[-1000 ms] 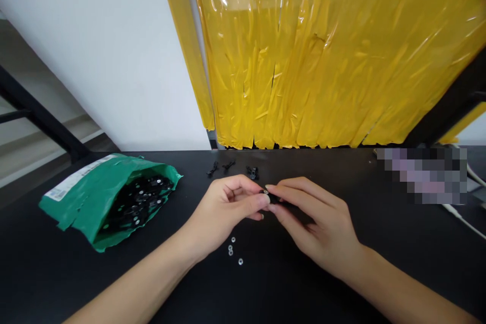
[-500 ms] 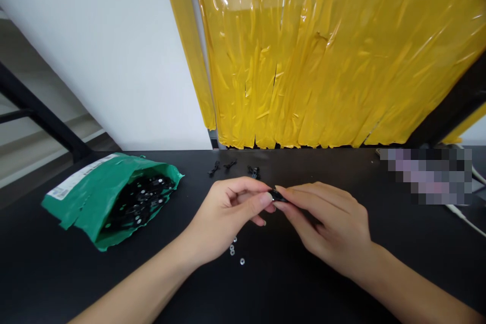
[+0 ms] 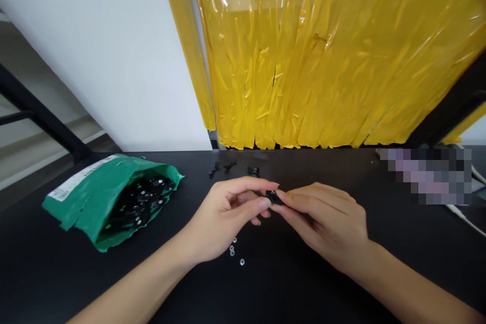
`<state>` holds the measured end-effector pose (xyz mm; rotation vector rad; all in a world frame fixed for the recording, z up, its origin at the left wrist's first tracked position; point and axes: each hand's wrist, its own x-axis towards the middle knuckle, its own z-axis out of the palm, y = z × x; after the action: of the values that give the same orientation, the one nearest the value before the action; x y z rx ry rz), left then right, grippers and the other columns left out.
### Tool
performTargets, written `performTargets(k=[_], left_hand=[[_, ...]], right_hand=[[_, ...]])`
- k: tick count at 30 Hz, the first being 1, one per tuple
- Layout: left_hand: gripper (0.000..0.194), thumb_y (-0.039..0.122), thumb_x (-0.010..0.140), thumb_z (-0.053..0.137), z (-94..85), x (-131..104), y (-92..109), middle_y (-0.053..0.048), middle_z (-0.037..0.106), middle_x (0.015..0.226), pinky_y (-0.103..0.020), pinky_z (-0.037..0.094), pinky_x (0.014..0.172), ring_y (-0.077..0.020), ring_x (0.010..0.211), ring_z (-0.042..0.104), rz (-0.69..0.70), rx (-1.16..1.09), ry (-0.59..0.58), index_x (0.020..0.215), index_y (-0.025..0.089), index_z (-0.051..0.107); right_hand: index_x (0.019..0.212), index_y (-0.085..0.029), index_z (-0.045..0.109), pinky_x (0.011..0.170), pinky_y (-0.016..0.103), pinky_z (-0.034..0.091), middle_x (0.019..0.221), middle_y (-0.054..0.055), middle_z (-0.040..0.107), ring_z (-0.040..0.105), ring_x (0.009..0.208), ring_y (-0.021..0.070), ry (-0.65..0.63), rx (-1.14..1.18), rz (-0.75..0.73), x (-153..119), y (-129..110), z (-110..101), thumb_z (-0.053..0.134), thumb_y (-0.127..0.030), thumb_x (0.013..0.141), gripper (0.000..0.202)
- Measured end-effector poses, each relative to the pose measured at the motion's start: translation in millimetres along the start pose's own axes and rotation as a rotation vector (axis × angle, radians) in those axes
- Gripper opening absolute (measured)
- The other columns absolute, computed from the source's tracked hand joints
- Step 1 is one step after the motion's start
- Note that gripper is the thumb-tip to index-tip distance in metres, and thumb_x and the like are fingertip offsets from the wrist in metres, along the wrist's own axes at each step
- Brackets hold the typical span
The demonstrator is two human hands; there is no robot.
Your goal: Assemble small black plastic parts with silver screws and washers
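Thumb and index finger of the left hand [image 3: 214,223] are closing around one end of a small black piece [image 3: 274,197], while the right hand [image 3: 334,220] is pinching its other end, probably so the piece is staying steady between them. The fingers are hiding much of it, so how firmly each side is pressing cannot be told. Both hands are holding it above the black table [image 3: 288,283], likely giving the fingertips room underneath. Small silver rings [image 3: 242,262] are lying near the left wrist, seemingly for a short reach. Beyond the hands, loose black pieces [image 3: 230,164] are resting apart from the green bag [image 3: 85,197], whose mouth is facing inward, perhaps keeping the black parts inside [image 3: 138,202] easy to get at.
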<state>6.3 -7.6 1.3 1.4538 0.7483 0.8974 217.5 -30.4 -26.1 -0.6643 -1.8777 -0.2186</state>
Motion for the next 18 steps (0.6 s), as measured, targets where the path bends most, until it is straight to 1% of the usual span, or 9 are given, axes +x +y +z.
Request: performTargets(k=[4,8,10,13,14,16,18], left_hand=[[0.013,0.024,0.090,0.081,-3.4,-0.9,4.7,-0.001,0.078,0.089,-0.018,0.059,0.069,-0.0096,0.074,0.069,0.012,0.134,0.005,0.103,0.021,0.079],[0.008,0.021,0.093,0.075,-3.7,-2.0,6.9,0.001,0.074,0.083,-0.018,0.058,0.069,-0.0090,0.073,0.068,0.054,0.198,0.014,0.100,0.019,0.073],[0.006,0.022,0.097,0.070,-2.8,-2.3,6.1,0.001,0.071,0.083,-0.018,0.059,0.069,-0.0094,0.075,0.067,0.093,0.237,0.018,0.101,0.019,0.071],[0.012,0.029,0.102,0.065,-2.9,-1.5,3.6,0.000,0.069,0.088,-0.020,0.060,0.071,-0.0109,0.080,0.067,0.129,0.284,0.019,0.107,0.019,0.069],[0.013,0.031,0.103,0.064,-3.9,-0.7,2.7,-0.001,0.069,0.090,-0.020,0.060,0.072,-0.0114,0.082,0.067,0.135,0.291,0.025,0.109,0.020,0.068],[0.014,0.032,0.103,0.064,-7.3,2.1,0.8,0.000,0.069,0.090,-0.019,0.060,0.071,-0.0112,0.082,0.068,0.164,0.295,0.062,0.111,0.020,0.066],[0.015,0.032,0.102,0.066,-11.8,5.9,-1.6,0.000,0.068,0.088,-0.018,0.060,0.068,-0.0116,0.082,0.068,0.222,0.296,0.130,0.110,0.020,0.065]], right_hand=[[0.097,-0.014,0.073,0.066,0.025,0.057,0.084,0.002,0.082,0.075,0.070,0.0112,0.000,0.030,0.015,0.7,2.5,-1.8,0.080,-0.014,0.094,0.008],[0.096,-0.016,0.073,0.066,0.025,0.057,0.084,0.002,0.081,0.074,0.069,0.0115,-0.022,0.006,0.040,1.1,3.1,-2.5,0.079,-0.019,0.095,0.007],[0.095,-0.018,0.073,0.066,0.026,0.057,0.084,0.001,0.081,0.074,0.069,0.0119,-0.044,-0.004,0.048,0.3,3.4,-2.1,0.076,-0.019,0.097,0.004],[0.095,-0.019,0.072,0.066,0.026,0.057,0.086,0.001,0.081,0.075,0.071,0.0129,-0.083,-0.006,0.071,0.5,5.4,-2.8,0.074,-0.018,0.098,0.004],[0.098,-0.019,0.073,0.067,0.026,0.058,0.088,0.002,0.081,0.076,0.072,0.0137,-0.095,-0.013,0.092,2.1,6.4,-4.2,0.074,-0.020,0.098,0.002],[0.110,-0.020,0.073,0.071,0.029,0.061,0.094,0.004,0.081,0.077,0.077,0.0163,-0.108,-0.040,0.146,8.6,7.4,-9.5,0.074,-0.026,0.098,0.014],[0.121,-0.021,0.072,0.077,0.033,0.063,0.098,0.006,0.081,0.078,0.081,0.0194,-0.093,-0.072,0.176,17.8,3.1,-18.5,0.073,-0.030,0.098,0.025]])
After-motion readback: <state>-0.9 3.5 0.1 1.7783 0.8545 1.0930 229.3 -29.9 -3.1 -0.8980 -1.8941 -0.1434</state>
